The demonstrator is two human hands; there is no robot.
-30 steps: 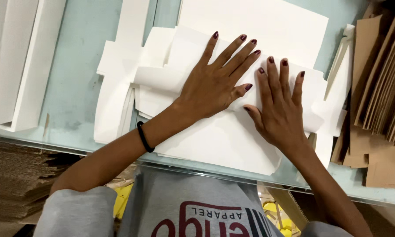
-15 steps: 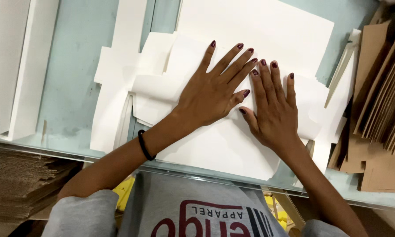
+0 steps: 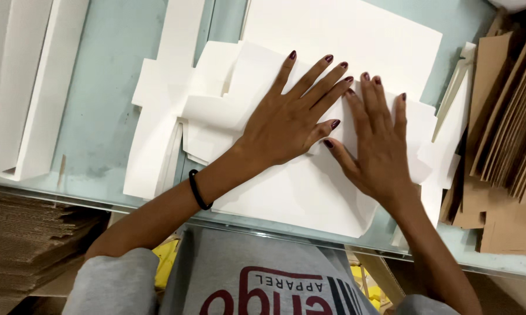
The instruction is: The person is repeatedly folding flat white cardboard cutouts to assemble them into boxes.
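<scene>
Fingers of the left hand and right hand are spread flat, gripping nothing, pressed on a folded white card sheet at the near middle of the pale green bench. A fold is judged in hand; firm creasing seems called for. Brown cardboard stacks stand right, white strips left.

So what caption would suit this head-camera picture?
Left hand and right hand press flat on folded white card on a pale table.
</scene>
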